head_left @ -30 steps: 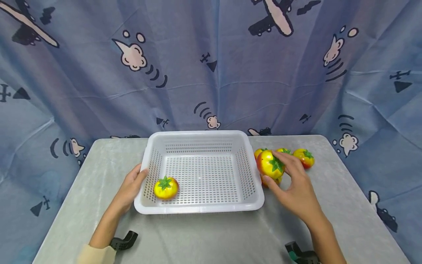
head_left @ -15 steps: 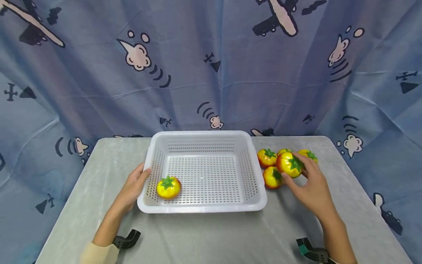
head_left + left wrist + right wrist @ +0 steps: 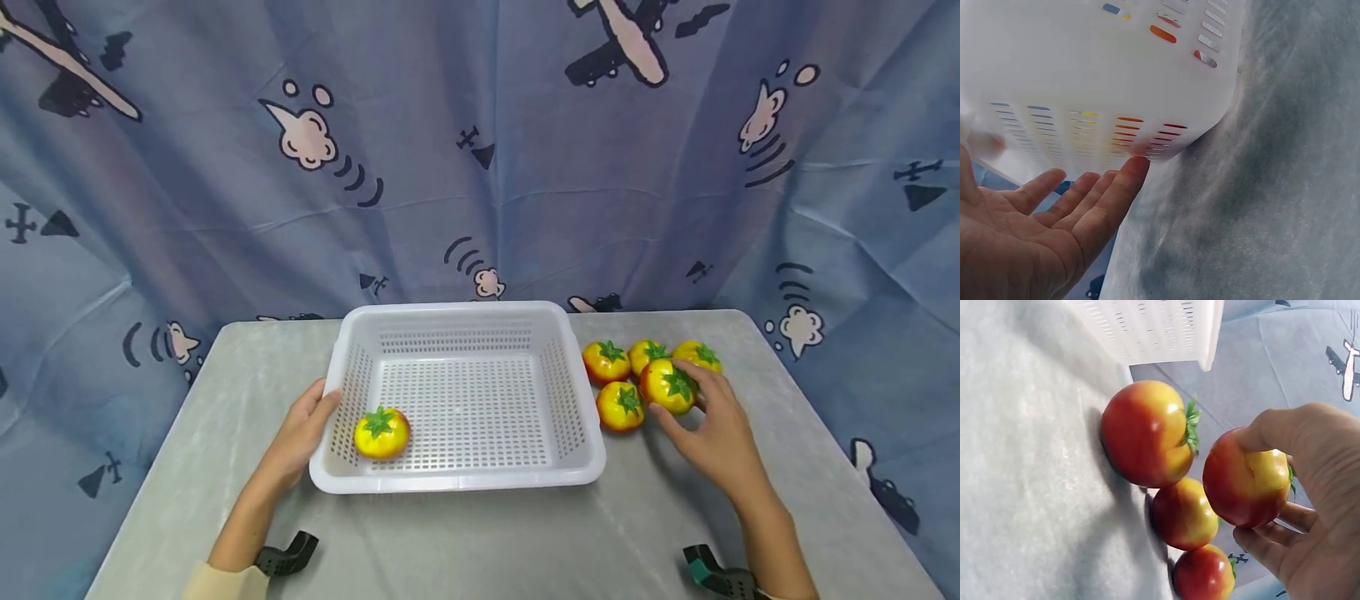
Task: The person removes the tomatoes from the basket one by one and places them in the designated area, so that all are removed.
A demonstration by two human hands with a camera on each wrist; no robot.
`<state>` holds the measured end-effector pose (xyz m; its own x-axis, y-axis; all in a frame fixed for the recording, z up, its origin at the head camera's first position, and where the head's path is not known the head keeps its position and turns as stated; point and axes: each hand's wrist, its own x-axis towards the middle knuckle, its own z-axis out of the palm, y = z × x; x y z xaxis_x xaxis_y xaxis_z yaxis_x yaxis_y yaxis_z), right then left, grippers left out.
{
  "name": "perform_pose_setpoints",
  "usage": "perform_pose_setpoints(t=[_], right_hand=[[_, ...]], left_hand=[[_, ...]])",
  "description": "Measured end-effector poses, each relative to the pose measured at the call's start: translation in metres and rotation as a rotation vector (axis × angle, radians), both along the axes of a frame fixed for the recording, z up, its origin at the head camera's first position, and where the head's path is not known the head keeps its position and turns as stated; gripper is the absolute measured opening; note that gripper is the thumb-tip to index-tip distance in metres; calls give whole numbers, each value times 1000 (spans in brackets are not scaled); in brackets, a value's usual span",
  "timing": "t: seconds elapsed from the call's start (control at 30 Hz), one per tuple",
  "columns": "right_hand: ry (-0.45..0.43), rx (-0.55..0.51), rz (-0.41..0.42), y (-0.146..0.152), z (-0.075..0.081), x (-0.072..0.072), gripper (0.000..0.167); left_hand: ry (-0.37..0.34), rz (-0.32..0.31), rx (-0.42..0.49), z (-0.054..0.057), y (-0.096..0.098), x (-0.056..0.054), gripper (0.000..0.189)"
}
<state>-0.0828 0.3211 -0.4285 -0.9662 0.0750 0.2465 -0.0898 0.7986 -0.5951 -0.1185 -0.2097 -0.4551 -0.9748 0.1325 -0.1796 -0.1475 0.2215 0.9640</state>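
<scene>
My left hand (image 3: pixel 300 429) holds the left side of a white plastic basket (image 3: pixel 457 482), thumb over the rim. Its fingertips (image 3: pixel 1138 167) press on the slotted outer wall in the left wrist view. One yellow-and-red tomato (image 3: pixel 382 433) with a green leafy top sits inside, at the front left corner. To the basket's right, my right hand (image 3: pixel 720 437) grips another tomato (image 3: pixel 667 388) between thumb and fingers. The right wrist view shows this held tomato (image 3: pixel 1244 481) raised off the table, its red underside visible.
Several more tomatoes stand on the grey table (image 3: pixel 480 542) right of the basket: a near one (image 3: pixel 620 407), one by the rim (image 3: pixel 606 362), and others behind the held one. A blue patterned curtain (image 3: pixel 420 150) hangs behind the table.
My right hand has moved right, away from the basket's rim, with the tomato in its grip, and has dropped slightly. The left hand keeps its hold on the basket.
</scene>
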Motion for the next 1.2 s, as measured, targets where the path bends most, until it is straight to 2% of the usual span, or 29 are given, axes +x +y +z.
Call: perform_pose_setpoints(t=[0.33,0.7,0.97,1.2], right_hand=[[-77,31,-14,10,-6,-1,77],[-91,55,0,15,-15,-1,75],[-162,77,0,20,-19,-1,75],[-175,90,27,20,-22,-2,75]], left_hand=[[12,-2,-8,-1,1,1,56],[14,0,-2,1,0,2,56],[20,-2,-3,1,1,1,55],[10,-3,-3,2,1,2,56]])
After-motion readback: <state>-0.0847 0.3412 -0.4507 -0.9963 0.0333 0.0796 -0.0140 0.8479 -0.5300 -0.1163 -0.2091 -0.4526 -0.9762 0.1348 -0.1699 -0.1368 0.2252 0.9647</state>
